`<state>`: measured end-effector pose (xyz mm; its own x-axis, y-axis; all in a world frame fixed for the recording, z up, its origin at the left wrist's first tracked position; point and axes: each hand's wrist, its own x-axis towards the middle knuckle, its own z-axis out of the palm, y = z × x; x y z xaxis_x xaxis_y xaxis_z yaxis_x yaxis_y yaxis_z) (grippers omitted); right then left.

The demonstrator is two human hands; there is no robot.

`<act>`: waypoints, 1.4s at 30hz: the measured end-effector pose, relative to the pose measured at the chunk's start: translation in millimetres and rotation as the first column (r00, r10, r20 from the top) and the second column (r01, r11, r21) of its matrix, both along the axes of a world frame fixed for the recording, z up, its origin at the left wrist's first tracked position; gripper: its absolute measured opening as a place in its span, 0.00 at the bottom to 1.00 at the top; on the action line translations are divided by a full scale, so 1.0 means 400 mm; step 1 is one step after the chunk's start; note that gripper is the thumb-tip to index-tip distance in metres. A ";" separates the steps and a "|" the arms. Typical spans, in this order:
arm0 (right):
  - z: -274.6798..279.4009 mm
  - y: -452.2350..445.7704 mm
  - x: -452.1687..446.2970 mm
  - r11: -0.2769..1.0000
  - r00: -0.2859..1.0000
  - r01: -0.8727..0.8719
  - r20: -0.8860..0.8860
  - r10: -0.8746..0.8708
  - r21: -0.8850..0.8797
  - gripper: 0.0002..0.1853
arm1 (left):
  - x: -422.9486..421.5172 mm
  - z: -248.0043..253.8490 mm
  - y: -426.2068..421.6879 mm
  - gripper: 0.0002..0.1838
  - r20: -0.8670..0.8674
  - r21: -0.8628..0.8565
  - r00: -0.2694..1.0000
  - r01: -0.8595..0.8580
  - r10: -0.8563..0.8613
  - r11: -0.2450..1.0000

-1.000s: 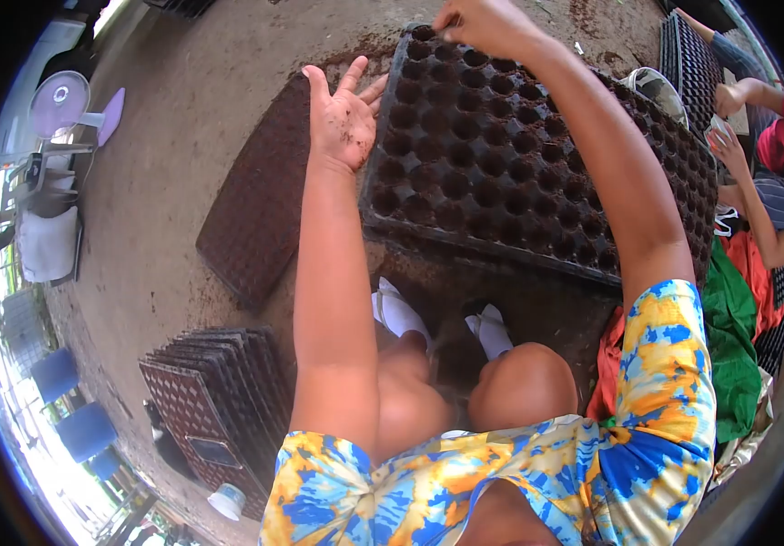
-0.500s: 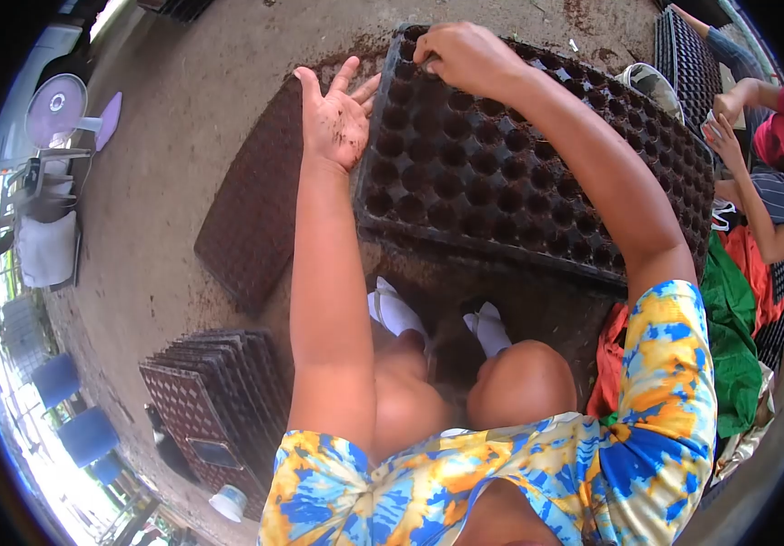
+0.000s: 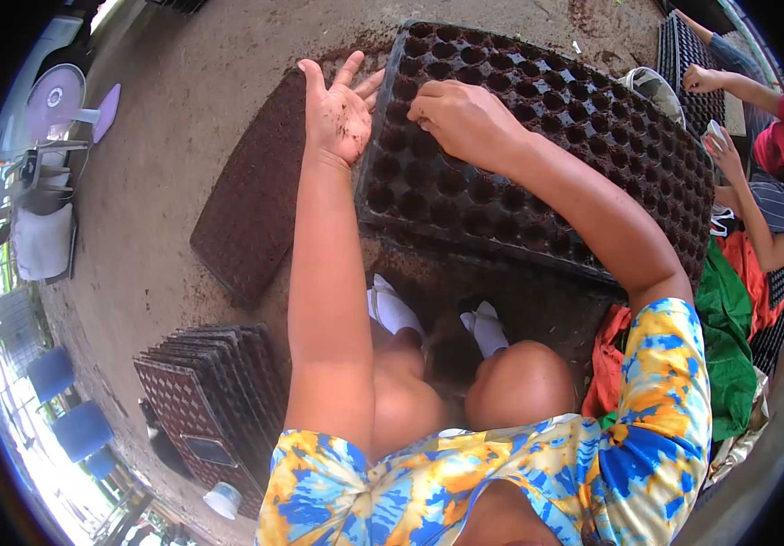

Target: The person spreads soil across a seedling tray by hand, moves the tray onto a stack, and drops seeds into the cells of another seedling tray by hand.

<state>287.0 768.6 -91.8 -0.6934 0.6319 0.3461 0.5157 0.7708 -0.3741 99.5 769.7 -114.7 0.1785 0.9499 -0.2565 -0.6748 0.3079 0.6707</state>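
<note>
A black seedling tray with rows of round cells lies in front of me, dark soil showing in the cells. My left hand is held palm up at the tray's left edge, fingers spread. Dark specks lie on its palm; whether they are seeds or soil I cannot tell. Over the left part of the tray, my right hand is closed, thumb and fingertips pinched together above the cells. Anything between those fingertips is too small to make out.
Another soil-filled tray lies on the floor to the left. Stacked trays stand nearer me. A white bucket sits behind the tray's right end. A co-worker is at right, beside green cloth. A fan stands far left.
My right hand has moved from the tray's far left corner nearer to me, over cells further in. My left hand stays palm up. The co-worker's hands have moved apart.
</note>
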 end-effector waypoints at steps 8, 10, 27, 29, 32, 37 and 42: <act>0.026 -0.060 -0.007 0.990 0.996 -0.087 0.025 0.090 -0.108 0.07 | 0.003 0.001 -0.001 0.50 -0.008 0.005 1.000 -0.014 0.014 1.000; 0.016 -0.064 -0.009 0.995 0.997 -0.073 -0.013 0.072 -0.070 0.10 | 0.002 0.000 0.001 0.50 -0.013 0.014 1.000 -0.023 0.023 1.000; 0.213 -0.344 0.273 0.903 0.945 0.194 -0.174 -0.277 -0.383 0.11 | 0.026 0.057 -0.013 0.51 -0.654 0.021 0.754 -0.055 0.055 0.998; 0.240 -0.438 0.413 0.768 0.946 0.205 -0.078 -0.314 -0.607 0.12 | 0.050 0.072 -0.014 0.45 -0.696 0.086 0.713 -0.043 0.091 0.995; 0.246 -0.580 0.549 0.461 0.904 0.401 0.261 -0.338 -0.792 0.11 | 0.102 0.085 -0.017 0.38 -0.822 0.195 0.550 0.031 0.146 0.980; -0.178 -0.770 0.740 0.322 0.764 0.610 0.645 0.001 -0.724 0.11 | 0.234 0.094 -0.042 0.33 -0.959 0.263 0.009 0.393 0.282 0.881; -0.641 -0.911 0.818 0.422 0.779 0.571 0.627 -0.008 -0.704 0.13 | 0.379 0.139 -0.152 0.31 -0.950 0.136 -0.135 0.631 0.281 0.764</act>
<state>614.3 404.2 -348.3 -0.2691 0.5865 -0.7639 0.9386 -0.0179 -0.3444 251.3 708.8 -59.3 0.3787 0.9249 0.0321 0.7981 -0.3440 0.4947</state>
